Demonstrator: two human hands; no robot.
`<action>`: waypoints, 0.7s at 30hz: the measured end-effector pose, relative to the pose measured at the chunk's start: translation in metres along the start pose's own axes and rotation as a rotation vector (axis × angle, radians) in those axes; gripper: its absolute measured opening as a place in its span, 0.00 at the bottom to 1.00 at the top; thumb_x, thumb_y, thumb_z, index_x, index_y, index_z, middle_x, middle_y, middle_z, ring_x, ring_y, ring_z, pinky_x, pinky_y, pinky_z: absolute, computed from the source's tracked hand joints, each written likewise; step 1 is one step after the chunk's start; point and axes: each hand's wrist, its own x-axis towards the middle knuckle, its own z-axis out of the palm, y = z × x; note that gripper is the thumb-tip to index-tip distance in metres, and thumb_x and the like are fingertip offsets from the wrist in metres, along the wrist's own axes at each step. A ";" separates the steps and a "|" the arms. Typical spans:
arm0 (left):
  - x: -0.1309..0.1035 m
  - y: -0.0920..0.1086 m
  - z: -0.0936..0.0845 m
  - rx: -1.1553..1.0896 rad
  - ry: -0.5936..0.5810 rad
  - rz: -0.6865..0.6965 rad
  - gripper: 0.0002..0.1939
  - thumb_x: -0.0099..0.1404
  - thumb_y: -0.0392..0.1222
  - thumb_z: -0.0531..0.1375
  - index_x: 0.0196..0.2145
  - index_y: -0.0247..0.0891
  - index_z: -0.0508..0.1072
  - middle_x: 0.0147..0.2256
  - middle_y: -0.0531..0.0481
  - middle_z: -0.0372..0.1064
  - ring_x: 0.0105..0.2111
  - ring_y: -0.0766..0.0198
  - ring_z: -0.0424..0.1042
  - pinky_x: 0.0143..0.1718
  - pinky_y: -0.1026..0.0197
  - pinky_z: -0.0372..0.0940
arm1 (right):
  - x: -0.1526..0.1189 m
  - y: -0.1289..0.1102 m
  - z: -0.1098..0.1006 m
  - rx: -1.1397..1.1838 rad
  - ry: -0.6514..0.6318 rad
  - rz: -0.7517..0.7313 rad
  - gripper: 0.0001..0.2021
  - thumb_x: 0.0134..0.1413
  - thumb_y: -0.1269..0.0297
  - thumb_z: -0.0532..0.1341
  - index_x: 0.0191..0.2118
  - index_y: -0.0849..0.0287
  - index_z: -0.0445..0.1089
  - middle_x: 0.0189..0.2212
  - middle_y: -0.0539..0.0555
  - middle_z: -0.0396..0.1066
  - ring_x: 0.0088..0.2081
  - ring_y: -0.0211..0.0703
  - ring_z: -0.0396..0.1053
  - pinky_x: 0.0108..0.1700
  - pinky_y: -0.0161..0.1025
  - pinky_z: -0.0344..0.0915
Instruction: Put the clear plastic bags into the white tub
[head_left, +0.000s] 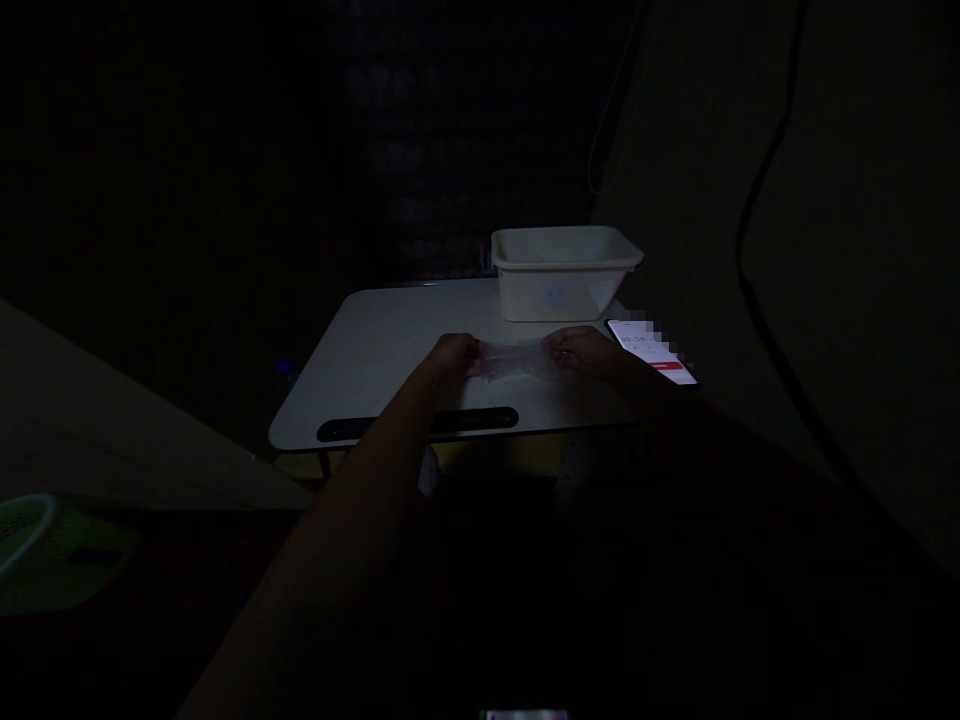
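A crinkled, see-through plastic bag is stretched between my two hands, low over a small white table. My left hand is closed on its left edge. On the opposite edge, my right hand pinches the plastic between thumb and fingers. Dim light hides whether anything lies inside the bag.
Behind my hands stands a white plastic tub. A lit phone lies at the table's right edge. A dark slot runs along the front. A blue-capped bottle and a green basket are leftward.
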 end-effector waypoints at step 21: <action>-0.013 -0.020 0.020 1.616 -0.011 0.476 0.28 0.62 0.47 0.35 0.56 0.26 0.42 0.58 0.40 0.37 0.57 0.58 0.38 0.54 0.50 0.41 | -0.008 -0.012 0.070 -1.296 0.103 -0.454 0.21 0.55 0.66 0.42 0.51 0.71 0.57 0.52 0.62 0.57 0.54 0.45 0.52 0.53 0.43 0.50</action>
